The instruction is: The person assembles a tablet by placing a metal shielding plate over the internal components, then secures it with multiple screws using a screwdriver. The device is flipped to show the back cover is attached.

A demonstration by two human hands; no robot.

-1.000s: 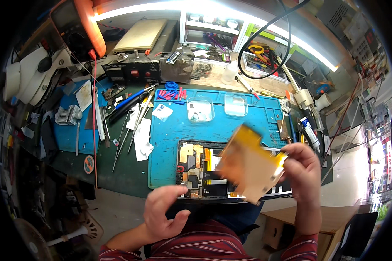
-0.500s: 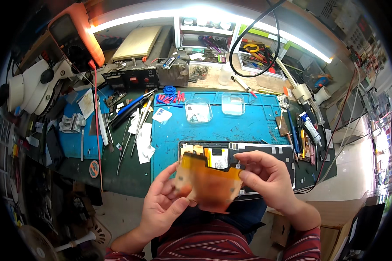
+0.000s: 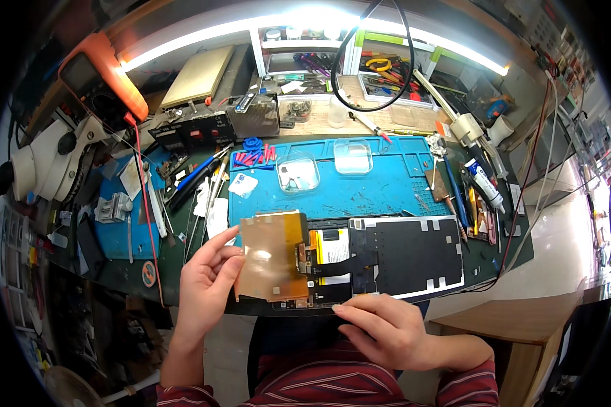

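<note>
Amber film sheet (image 3: 270, 256) lies flat over the left part of the opened device (image 3: 380, 256) at the worktop's (image 3: 149, 271) near edge; left hand (image 3: 207, 288) pinches its left edge with thumb and fingers, seemingly to align it. Right hand (image 3: 383, 332), loosely curled and empty, steadies the device's front rim. Behind, on the blue mat (image 3: 387, 186), two clear trays: the left one (image 3: 297, 174) holds small parts, the right one (image 3: 352, 156) unclear.

Left hand (image 3: 207, 281) raised from the lower left, wrist straight, palm turned inward, fingers (image 3: 218, 243) stretched up and to the right, lying close together (thumb underneath, pressed toward them). Right hand (image 3: 380, 332) low and near the body, back of the hand up, fingers loosely curled, fingertips pointing left. Both forearms entering from the bottom edge, in striped red sleeves.
</note>
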